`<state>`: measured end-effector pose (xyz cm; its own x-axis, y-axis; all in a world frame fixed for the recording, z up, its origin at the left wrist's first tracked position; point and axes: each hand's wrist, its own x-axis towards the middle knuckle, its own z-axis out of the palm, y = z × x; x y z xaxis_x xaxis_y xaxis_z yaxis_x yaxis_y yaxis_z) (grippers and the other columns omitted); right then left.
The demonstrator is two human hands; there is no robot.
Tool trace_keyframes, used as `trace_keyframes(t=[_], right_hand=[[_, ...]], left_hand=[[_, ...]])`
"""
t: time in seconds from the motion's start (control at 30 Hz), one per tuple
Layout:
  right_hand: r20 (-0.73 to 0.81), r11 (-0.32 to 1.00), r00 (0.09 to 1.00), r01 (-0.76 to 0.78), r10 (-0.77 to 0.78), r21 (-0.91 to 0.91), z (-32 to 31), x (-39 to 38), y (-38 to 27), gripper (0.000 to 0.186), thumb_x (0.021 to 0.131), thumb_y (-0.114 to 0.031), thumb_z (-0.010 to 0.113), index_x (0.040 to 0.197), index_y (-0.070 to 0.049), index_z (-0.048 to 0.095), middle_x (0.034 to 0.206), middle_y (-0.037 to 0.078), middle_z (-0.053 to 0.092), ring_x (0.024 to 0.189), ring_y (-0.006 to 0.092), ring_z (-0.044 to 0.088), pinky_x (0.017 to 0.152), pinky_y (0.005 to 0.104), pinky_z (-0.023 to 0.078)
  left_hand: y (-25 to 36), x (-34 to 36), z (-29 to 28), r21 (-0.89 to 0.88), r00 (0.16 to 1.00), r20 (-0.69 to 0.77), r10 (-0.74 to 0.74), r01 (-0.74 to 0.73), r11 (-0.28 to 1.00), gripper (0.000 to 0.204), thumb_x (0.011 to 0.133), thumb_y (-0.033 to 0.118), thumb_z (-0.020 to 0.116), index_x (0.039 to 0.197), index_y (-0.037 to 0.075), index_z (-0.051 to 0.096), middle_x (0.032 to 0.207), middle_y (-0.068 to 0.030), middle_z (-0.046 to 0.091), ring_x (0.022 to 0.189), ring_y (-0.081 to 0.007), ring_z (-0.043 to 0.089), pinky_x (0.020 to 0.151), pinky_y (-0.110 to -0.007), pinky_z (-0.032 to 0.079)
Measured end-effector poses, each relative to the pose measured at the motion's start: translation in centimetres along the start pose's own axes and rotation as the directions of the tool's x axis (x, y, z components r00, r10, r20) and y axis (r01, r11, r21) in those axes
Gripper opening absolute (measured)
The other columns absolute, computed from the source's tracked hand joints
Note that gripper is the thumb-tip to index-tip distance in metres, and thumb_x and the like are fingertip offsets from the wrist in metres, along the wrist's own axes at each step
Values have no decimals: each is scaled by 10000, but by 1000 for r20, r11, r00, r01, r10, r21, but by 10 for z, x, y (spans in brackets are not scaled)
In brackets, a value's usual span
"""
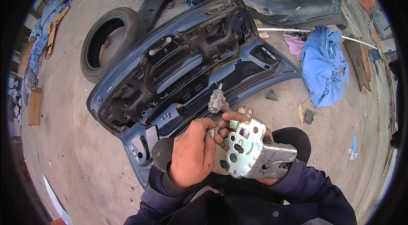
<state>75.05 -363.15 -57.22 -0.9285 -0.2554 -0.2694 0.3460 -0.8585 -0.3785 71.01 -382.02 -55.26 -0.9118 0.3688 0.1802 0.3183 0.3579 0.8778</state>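
My right hand (223, 130) is closed round a silver metal car latch (248, 150), raised in front of my lap. The latch's plate has several holes, and it hides most of that hand. Close beside it, my left hand (193, 150) is closed, its thumb and forefinger pinching a small round grey metal piece (213, 133). The two hands' fingertips almost meet there. Just beyond them, a grey impact wrench (217, 100) rests on a dark blue car trunk lid (221, 76). The lid lies with its inner side up, and small screws (166, 116) sit on it.
Left of the lid lies a black tyre (91, 61). A long dark bumper cover (293, 10) stretches along the far side. At the right are a crumpled blue cloth (325, 69), a white rod (359, 41) and wooden boards (357, 63). A cardboard box (35, 106) stands at far left.
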Motion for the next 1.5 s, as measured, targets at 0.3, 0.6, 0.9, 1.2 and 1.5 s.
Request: trace_keyframes(t=[0.3,0.6,0.9,1.2,1.5], right_hand=[[1,860,997,66,-76,-507,-5,-12,27,250,991,-159,758,1195,-28,696,1349,115,667,1200,192,682,1012,308,551],[39,847,900,-422,433,323,9,2,9,458,1117,-468,533,1297,-82,700,1073,49,758,966,155,713,877,310,557],[-16,875,894,-435,448,211,-11,2,35,599,1087,-365,490,1629,-112,452,1267,36,688,1063,162,648,944,314,506],[99,859,879,-477,467,189,-26,1,44,574,1041,-341,508,1551,-77,525,1220,67,710,1022,187,669,910,329,524],[253,882,915,-381,315,278,14,-12,28,704,1024,-315,465,1598,87,401,1602,240,496,1459,344,509,1279,454,347]], left_hand=[[14,-12,11,289,985,-60,161,-138,947,160,984,-55,577,1138,-25,607,999,-196,694,759,-398,658,648,-461,519],[20,-8,-2,331,984,22,176,-173,928,220,959,-39,627,1177,-21,609,1015,-154,716,776,-337,675,650,-424,556],[23,2,-17,569,924,144,356,-371,734,232,931,-41,690,1154,-31,625,877,-118,642,672,-274,661,517,-373,521],[23,-8,-28,554,926,256,276,-375,743,313,864,6,753,1161,-13,655,912,-119,637,696,-278,690,534,-373,540],[-3,-39,-50,205,976,-80,201,-181,962,276,924,93,754,1181,13,693,883,-80,627,629,-172,608,519,-301,473]])
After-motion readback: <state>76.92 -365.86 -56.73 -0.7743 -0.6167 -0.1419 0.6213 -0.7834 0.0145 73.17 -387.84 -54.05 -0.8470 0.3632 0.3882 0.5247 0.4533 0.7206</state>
